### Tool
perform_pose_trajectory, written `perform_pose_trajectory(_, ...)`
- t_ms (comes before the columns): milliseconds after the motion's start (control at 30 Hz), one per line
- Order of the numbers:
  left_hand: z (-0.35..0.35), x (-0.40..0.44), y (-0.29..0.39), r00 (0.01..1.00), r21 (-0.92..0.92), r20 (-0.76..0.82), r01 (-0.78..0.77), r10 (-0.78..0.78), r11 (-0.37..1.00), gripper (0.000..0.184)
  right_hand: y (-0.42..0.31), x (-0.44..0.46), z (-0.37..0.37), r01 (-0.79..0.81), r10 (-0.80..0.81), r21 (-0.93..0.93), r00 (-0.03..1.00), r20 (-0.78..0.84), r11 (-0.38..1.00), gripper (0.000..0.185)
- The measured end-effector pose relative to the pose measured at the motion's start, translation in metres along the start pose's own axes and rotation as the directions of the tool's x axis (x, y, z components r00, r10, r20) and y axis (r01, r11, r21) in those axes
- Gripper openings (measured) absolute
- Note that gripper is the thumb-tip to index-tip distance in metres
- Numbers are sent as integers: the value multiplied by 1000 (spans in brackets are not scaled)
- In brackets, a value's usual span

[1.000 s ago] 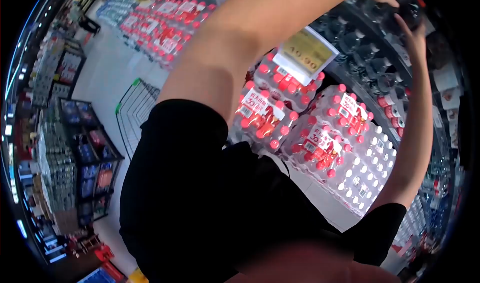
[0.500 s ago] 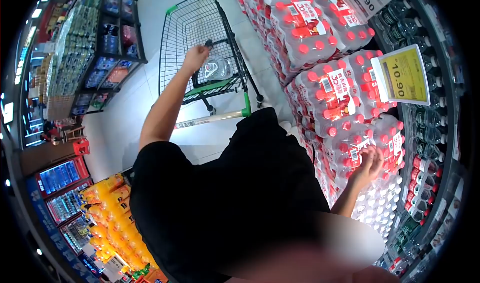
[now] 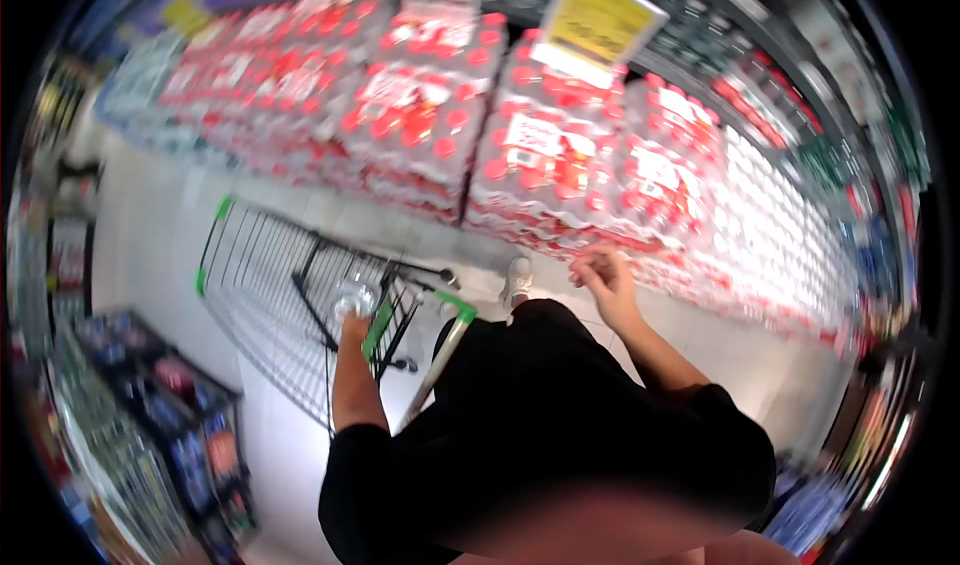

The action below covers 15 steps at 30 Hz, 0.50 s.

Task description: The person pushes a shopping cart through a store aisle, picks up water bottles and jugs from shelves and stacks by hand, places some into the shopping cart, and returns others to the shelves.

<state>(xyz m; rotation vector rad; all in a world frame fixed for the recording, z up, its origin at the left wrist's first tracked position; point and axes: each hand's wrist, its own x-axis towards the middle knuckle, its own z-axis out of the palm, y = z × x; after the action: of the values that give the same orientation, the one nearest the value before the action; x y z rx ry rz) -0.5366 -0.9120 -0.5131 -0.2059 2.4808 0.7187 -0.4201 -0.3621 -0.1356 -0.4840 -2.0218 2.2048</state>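
Observation:
My left hand [image 3: 353, 322] reaches down into the shopping cart [image 3: 290, 295], right at a clear plastic bottle [image 3: 358, 293] in it. Blur hides its fingers, so I cannot make out whether they grip the bottle. Over the floor, in front of the stacked water packs, hangs my right hand [image 3: 602, 268], its fingers loosely bent and apart, with nothing in it. The cart has a wire basket with green corners and a pale handle bar [image 3: 437, 370] close to my body.
Shrink-wrapped packs of red-capped bottles [image 3: 540, 155] stand in stacks ahead, with white-capped packs [image 3: 770, 185] to the right. A yellow price sign [image 3: 597, 20] rises above them. Dark display racks [image 3: 170, 385] stand at the lower left. My shoe [image 3: 518, 277] is on the floor.
The view has swung, so the cart now lies lower left. Both hands came down from the upper shelf earlier; my left hand has since moved from above the cart's bottle down to it.

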Motion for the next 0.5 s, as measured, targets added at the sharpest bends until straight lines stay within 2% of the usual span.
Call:
perform_pose_trajectory(33, -6, 0, 5, 991, 138, 94, -104, 91, 985, 55, 3, -13, 3, -19, 19, 3, 999, -44, 1000, 25)
perform_pose_trajectory(67, -10, -1, 10, 999, 127, 41, -38, 33, 991, 52, 5, -27, 6, -41, 42, 14, 996, -84, 999, 25)
perform_pose_trajectory(100, -17, -16, 27, 996, 88, -40, -78, 82, 993, 48, 6, -40, 9, -76, 77, 13, 988, -135, 997, 25)
perform_pose_trajectory(133, -20, -23, 38, 994, 87, -102, -37, 46, 995, 46, 5, -52, 11, -116, 118, 20, 978, -172, 993, 24)
perform_pose_trajectory(167, -25, -31, 48, 996, 46, -94, -6, 11, 999, 49, 3, -65, 13, -97, 87, -37, 975, -203, 995, 24)
perform_pose_trajectory(200, -21, -24, 43, 996, 75, -84, 49, -42, 996, 51, 4, -79, 11, -133, 127, -7, 961, -245, 991, 23)
perform_pose_trajectory(233, -9, -14, 23, 991, 118, -136, 21, -5, 993, 53, 9, -91, 10, -171, 173, 30, 948, -268, 985, 23)
perform_pose_trajectory(267, -14, -27, 37, 997, 51, -25, 73, -72, 996, 50, 15, -101, 10, -203, 215, 71, 936, -278, 977, 22)
perform_pose_trajectory(300, -5, -31, 37, 997, -101, -5, 77, -78, 992, 46, 26, -114, 7, -136, 166, 122, 943, -288, 983, 21)
perform_pose_trajectory(333, -7, -49, 53, 997, -19, -16, 74, -74, 997, 55, 28, -125, 6, -122, 160, 137, 935, -317, 983, 20)
perform_pose_trajectory(367, -4, -46, 49, 999, -26, -42, 32, -33, 999, 56, 31, -135, 5, -107, 155, 152, 925, -346, 983, 20)
perform_pose_trajectory(400, -5, -43, 50, 990, 86, -37, 139, -136, 987, 53, 32, -146, 1, -95, 152, 165, 914, -376, 982, 19)
perform_pose_trajectory(467, -4, -52, 50, 994, -283, 68, 99, -83, 954, 49, 35, -167, -10, -84, 153, 179, 893, -423, 980, 18)
perform_pose_trajectory(500, 3, -47, 42, 996, -179, 32, 90, -85, 980, 48, 41, -175, -18, -63, 141, 186, 887, -440, 980, 17)
